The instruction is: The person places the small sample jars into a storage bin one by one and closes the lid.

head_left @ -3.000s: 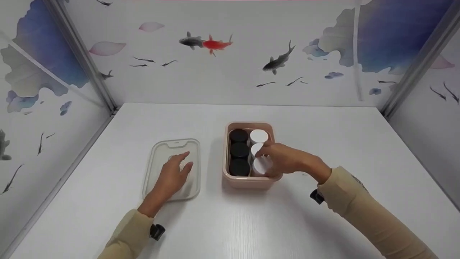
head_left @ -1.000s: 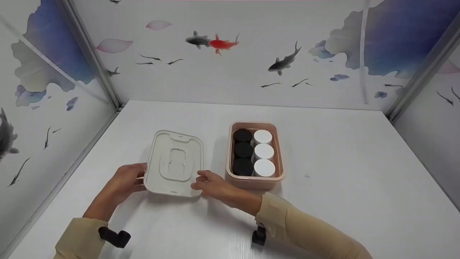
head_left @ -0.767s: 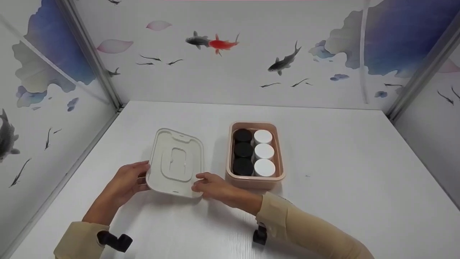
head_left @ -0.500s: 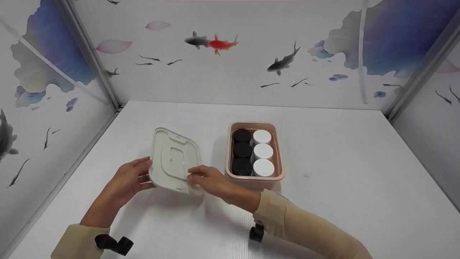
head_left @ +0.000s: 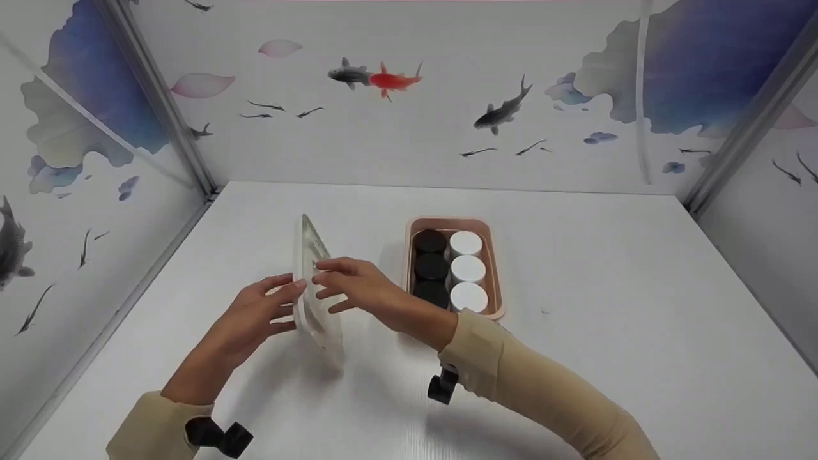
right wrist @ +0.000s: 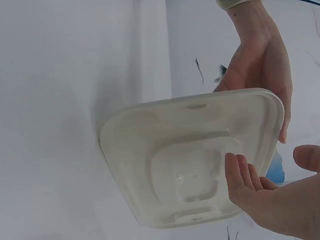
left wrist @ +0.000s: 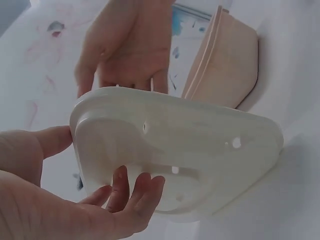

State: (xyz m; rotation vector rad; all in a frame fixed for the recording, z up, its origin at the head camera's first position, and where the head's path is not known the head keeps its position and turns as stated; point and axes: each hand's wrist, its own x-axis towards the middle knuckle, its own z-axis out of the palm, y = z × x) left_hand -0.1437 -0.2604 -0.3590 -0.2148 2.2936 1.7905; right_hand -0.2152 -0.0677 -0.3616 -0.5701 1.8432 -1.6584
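A pale cream plastic lid (head_left: 311,319) stands tilted nearly upright on the table, left of a pink box (head_left: 409,255). My left hand (head_left: 259,313) holds its left side, the thumb at the upper edge and the fingers spread behind the outer face, as the left wrist view shows. On the other side, my right hand (head_left: 370,291) has its fingers stretched out over the lid's recessed inner face (right wrist: 195,170), with the thumb apart from the rim. Inside the box are black-capped jars (head_left: 431,267) in the left row and white-capped jars (head_left: 468,269) in the right row.
A white table (head_left: 594,306) carries the box and lid. Behind it rises a white panel (head_left: 415,147) printed with fish, and similar panels close off both sides. The right forearm (head_left: 543,377) reaches across in front of the box.
Earlier the right hand was at a white-capped jar while the lid lay flat. Both hands then lifted the lid and turned it nearly upright; the right hand has shifted from its rim to its inner face.
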